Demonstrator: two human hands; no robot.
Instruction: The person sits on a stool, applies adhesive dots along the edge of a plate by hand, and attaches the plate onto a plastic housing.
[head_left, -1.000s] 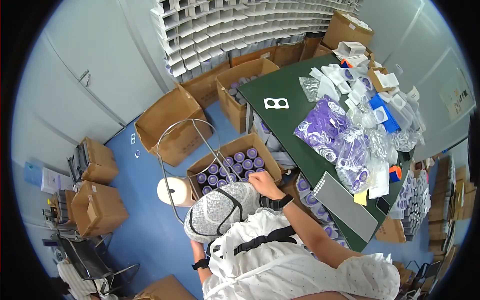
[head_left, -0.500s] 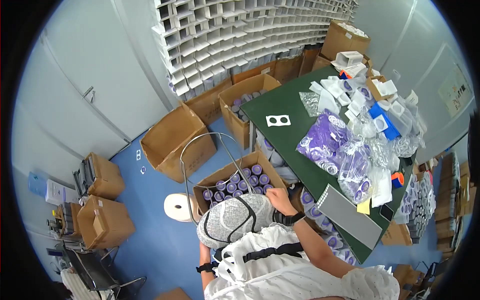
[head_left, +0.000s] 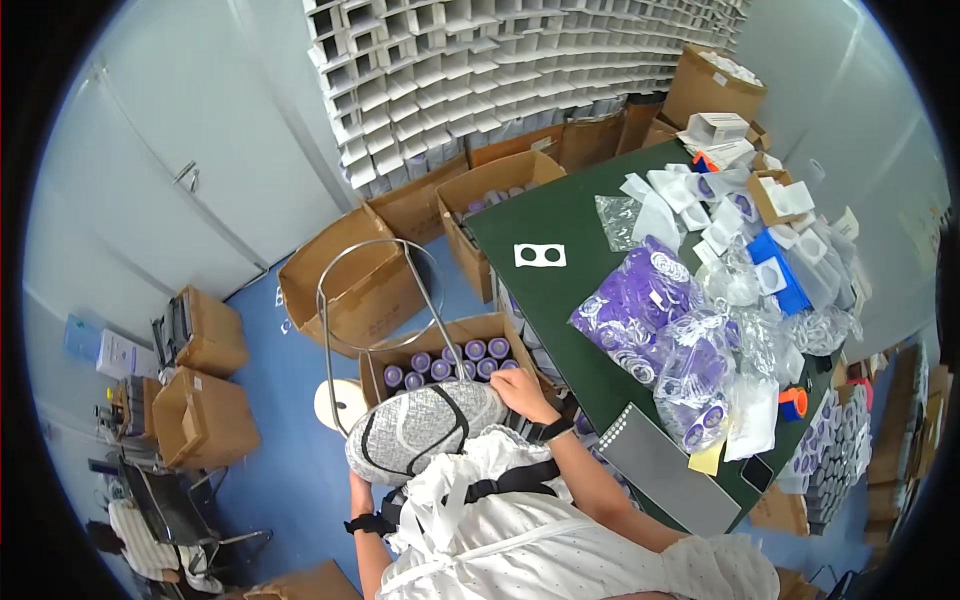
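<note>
Grey-fabric metal-hooped chair (head_left: 405,430) sits further left in view; right hand (head_left: 523,394) looks clamped on its edge, left hand (head_left: 361,490) mostly hidden, can't tell. Holding step imo, needs steady grip.

mid-frame, the right hand (head_left: 520,392) holds the rim of a grey seat (head_left: 415,435); the left hand (head_left: 361,488), lower left of centre, is mostly hidden under it. a green table (head_left: 530,205) stands right of centre, white boxes (head_left: 470,78) line the top.
</note>
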